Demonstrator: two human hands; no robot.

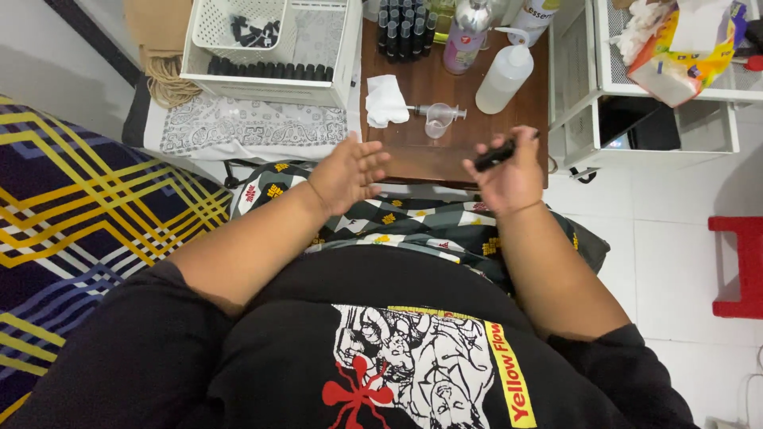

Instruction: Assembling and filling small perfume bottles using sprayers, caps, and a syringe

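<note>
Pinching a small black vial (495,154) between thumb and fingers, the right hand (513,171) hovers over the near edge of the brown wooden table (445,87), the vial lying tilted across the fingertips and clear of the tabletop. The left hand (348,171) floats just to the left at the same height, palm turned inward, fingers spread and holding nothing; the 2 hands stay apart with a gap of bare table between them.

Beyond the hands, a small clear measuring cup (436,121) stands on the table with a syringe (439,110) lying just behind it, and a crumpled white tissue (385,101) rests to their left. A white squeeze bottle (504,78) stands to the right of the cup, a pink-labelled spray bottle (463,36) behind it. A cluster of dark upright vials (404,32) fills the far edge of the table.

Left of the table, a white plastic basket (270,79) holds a row of black caps (270,71) along its near wall, with a smaller white basket (238,28) set inside it. A white wire rack (660,127) stands to the right, a red stool (743,266) on the tiled floor beside it.
</note>
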